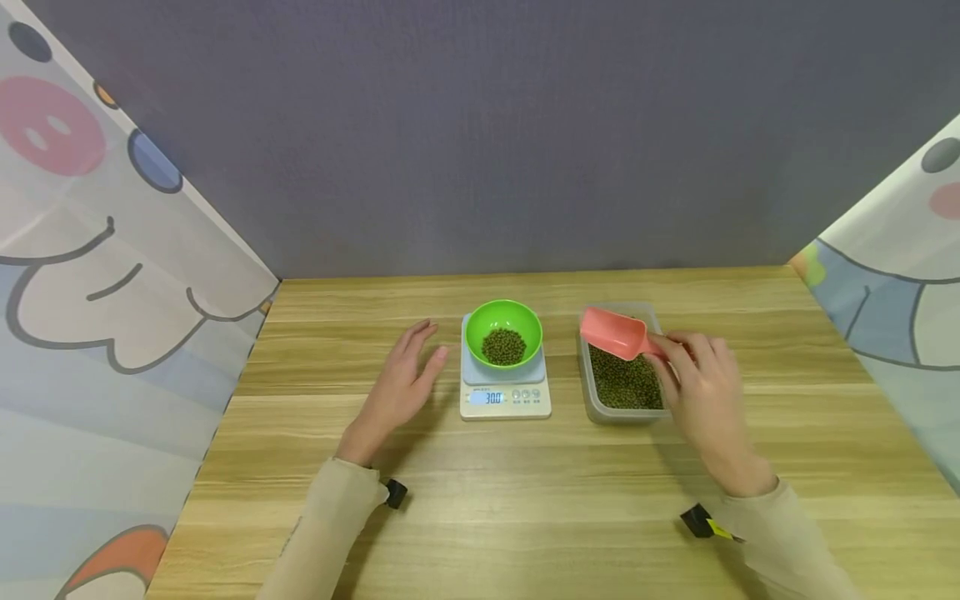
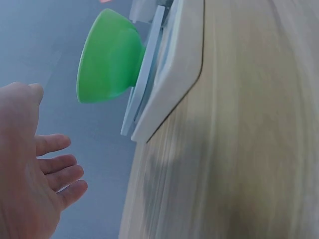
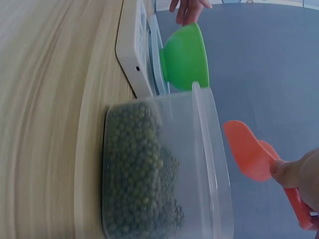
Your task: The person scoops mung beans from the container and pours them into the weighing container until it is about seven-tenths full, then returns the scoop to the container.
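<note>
A: What do we enter for the right hand (image 1: 705, 392)?
B: One hand, thumb and fingers gripping the handle of a red scoop (image 1: 615, 333). We place the scoop above the clear container (image 1: 626, 415), apart from its rim, its tip pointing left toward the scale side.

A: Contents of the container?
B: Small green beans (image 1: 626, 379), a layer visible through the wall in the right wrist view.

A: And the left hand (image 1: 401, 383)?
B: One hand, fingers released and loosely extended, thumb apart from them. We record it just left of the scale (image 1: 504, 410), not touching it.

A: The scale itself?
B: White, with three buttons; we read 30.0 on its display (image 1: 486, 398). On its platform, upright, stands one green bowl (image 1: 498, 315), a small heap of beans (image 1: 503, 347) at the bottom. The scale stands between the left hand and the container.

A: Surroundings?
B: We list a wood-grain table (image 1: 525, 508), a grey wall (image 1: 517, 142) behind, cartoon-printed panels (image 1: 75, 250) at both sides, and light sleeves (image 1: 322, 525) on both arms.
</note>
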The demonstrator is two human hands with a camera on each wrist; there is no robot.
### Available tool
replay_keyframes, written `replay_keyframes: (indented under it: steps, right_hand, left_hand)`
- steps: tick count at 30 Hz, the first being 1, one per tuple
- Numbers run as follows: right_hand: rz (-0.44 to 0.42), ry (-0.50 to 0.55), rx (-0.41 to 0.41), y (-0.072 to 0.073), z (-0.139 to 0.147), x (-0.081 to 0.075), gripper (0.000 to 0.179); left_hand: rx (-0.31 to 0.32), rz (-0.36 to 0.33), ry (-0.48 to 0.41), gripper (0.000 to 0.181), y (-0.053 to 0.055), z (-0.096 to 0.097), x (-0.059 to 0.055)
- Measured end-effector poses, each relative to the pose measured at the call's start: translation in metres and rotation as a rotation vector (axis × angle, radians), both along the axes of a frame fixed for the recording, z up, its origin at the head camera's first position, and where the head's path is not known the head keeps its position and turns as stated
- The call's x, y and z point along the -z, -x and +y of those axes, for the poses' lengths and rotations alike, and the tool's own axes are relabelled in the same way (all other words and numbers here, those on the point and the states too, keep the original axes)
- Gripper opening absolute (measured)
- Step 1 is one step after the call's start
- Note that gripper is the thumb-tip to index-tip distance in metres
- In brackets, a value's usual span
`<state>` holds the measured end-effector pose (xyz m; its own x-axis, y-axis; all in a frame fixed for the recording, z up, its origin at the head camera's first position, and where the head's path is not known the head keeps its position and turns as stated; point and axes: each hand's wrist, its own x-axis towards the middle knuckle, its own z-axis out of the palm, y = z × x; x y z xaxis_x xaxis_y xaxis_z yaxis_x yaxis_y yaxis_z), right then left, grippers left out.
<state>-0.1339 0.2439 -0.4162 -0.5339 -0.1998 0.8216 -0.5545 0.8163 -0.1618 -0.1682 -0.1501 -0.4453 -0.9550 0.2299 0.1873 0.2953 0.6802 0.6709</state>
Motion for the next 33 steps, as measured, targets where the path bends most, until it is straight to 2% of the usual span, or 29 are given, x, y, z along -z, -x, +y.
replay_keyframes:
  steps: [9, 17, 18, 22, 24, 33]
  right_hand:
    - [-0.026, -0.038, 0.024, -0.001, 0.014, 0.003, 0.046]
    - [-0.114, -0.091, 0.065, -0.006, 0.021, 0.007, 0.058]
    - [-0.127, -0.104, 0.071, -0.007, 0.022, 0.007, 0.057]
    - [-0.165, -0.141, 0.087, -0.01, 0.024, 0.007, 0.027]
    - [-0.176, -0.162, 0.099, -0.011, 0.024, 0.006, 0.019]
    - [-0.212, -0.246, 0.156, -0.011, 0.022, 0.003, 0.025]
  left_hand:
    - [-0.006, 0.012, 0.008, 0.061, -0.004, -0.008, 0.002]
    - [-0.004, 0.013, 0.018, 0.06, -0.006, -0.014, 0.005]
    - [-0.004, 0.012, 0.016, 0.06, -0.007, -0.014, 0.006]
    - [-0.008, 0.02, 0.005, 0.058, -0.007, -0.016, 0.007]
    - [-0.013, 0.022, -0.001, 0.057, -0.008, -0.016, 0.009]
    - [-0.026, 0.02, -0.007, 0.058, -0.009, -0.017, 0.012]
